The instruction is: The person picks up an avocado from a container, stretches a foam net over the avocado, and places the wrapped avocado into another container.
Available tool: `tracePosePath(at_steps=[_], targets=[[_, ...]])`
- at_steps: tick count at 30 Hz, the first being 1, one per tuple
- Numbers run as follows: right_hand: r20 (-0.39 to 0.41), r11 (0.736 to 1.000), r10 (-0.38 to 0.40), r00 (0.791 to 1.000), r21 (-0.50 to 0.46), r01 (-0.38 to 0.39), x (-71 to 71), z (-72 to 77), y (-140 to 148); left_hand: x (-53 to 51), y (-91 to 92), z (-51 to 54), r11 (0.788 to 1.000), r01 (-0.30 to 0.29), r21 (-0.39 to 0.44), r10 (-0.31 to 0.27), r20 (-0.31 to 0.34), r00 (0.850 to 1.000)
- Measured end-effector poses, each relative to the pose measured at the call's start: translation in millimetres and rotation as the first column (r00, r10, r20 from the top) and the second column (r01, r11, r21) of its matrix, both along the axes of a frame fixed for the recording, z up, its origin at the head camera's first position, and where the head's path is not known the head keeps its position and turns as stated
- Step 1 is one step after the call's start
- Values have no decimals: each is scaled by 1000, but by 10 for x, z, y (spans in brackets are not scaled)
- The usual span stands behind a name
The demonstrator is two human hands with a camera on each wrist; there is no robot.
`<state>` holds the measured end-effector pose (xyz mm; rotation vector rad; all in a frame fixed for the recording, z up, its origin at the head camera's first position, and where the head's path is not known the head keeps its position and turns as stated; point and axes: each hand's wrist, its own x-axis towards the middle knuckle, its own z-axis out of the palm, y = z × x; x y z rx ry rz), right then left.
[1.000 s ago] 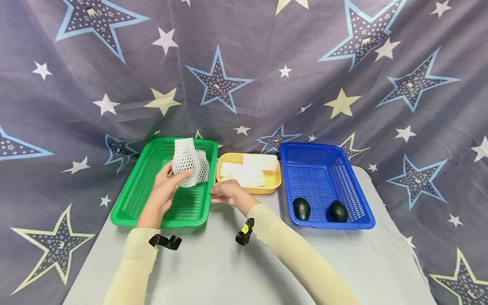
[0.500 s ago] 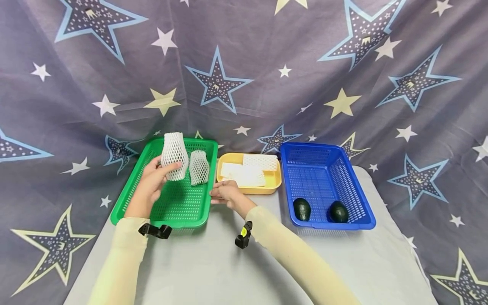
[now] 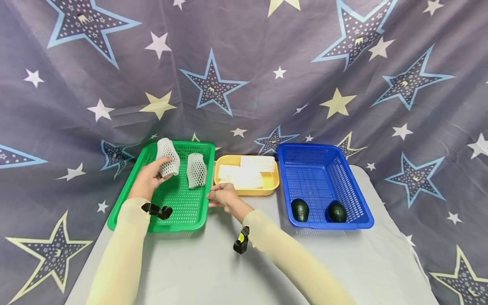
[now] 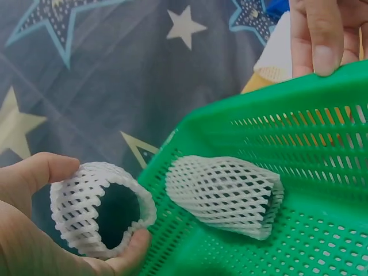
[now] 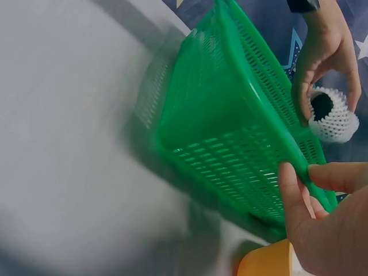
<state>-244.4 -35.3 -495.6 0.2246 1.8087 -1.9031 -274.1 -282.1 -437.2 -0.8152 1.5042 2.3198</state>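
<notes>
Fingers of the left hand (image 3: 148, 178) grasp a foam-sleeved avocado (image 3: 167, 154) above the green basket (image 3: 183, 207), apparently mid-placement, while the right hand (image 3: 225, 197) pinches the basket's edge, so the next move likely calls for lowering it near the second sleeved fruit (image 3: 196, 170) and releasing.

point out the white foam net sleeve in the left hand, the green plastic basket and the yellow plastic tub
White foam net sleeve (image 3: 168, 150) in the left hand (image 3: 147, 179): head view, mesh side
Green plastic basket (image 3: 186, 208): head view, bare floor
Yellow plastic tub (image 3: 254, 192): head view, front wall
</notes>
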Motion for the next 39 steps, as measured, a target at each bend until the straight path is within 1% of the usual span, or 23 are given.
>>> tracePosePath(at_steps=[4,10,13,15,18,19,22,25,27,28,30,31,32,34,35,37,38,39], targets=[[-13,1000,-1,1000,13,1,21,-7,-15,-62,-33,-94,998,57,33,-57,11,998],[-22,1000,-7,1000,20,7,34,-6,-10,-136,-49,-218,995,75,68,-79,55,995],[-28,1000,-5,1000,19,6,33,-18,-9,-161,-51,-272,994,79,71,-83,67,994],[-33,1000,-4,999,17,4,37,-30,-8,-155,-33,-290,996,83,42,-86,73,994],[-37,1000,-4,999,12,5,47,-35,-3,-137,28,-319,998,66,-11,-65,68,996],[-38,1000,-2,999,12,3,51,-33,0,-127,46,-329,997,72,-34,-69,63,996],[-38,1000,4,999,18,-4,55,-18,-1,-129,76,-391,994,73,-78,-69,48,996],[-39,1000,7,999,23,-7,57,-7,-3,-150,72,-472,989,99,-110,-95,35,995],[-40,1000,7,999,26,-6,59,-5,-2,-190,50,-556,988,94,-123,-90,39,995],[-40,1000,6,999,26,-5,61,-5,-2,-227,15,-625,988,97,-117,-93,39,995],[-41,1000,4,999,24,-3,61,-8,-3,-315,-64,-775,991,78,-111,-71,61,996],[-41,1000,3,999,23,-2,60,-9,-4,-395,-158,-928,995,69,-73,-65,47,997],[-40,1000,2,999,20,-1,57,-10,-6,-434,-199,-999,996,58,-71,-54,58,997],[-39,1000,0,999,14,1,52,-11,-8,-484,-238,-1091,996,44,-82,-37,82,996],[-38,1000,-2,999,12,2,49,-13,-7,-481,-221,-1095,994,39,-103,-30,91,995],[-38,1000,-4,999,15,4,44,-16,-3,-439,-164,-1055,988,44,-146,-29,99,995],[-38,1000,-6,999,16,7,41,-18,0,-366,-72,-934,979,51,-200,-25,127,992],[-39,1000,-8,999,17,9,38,-20,4,-338,-41,-901,974,59,-217,-32,126,991]])
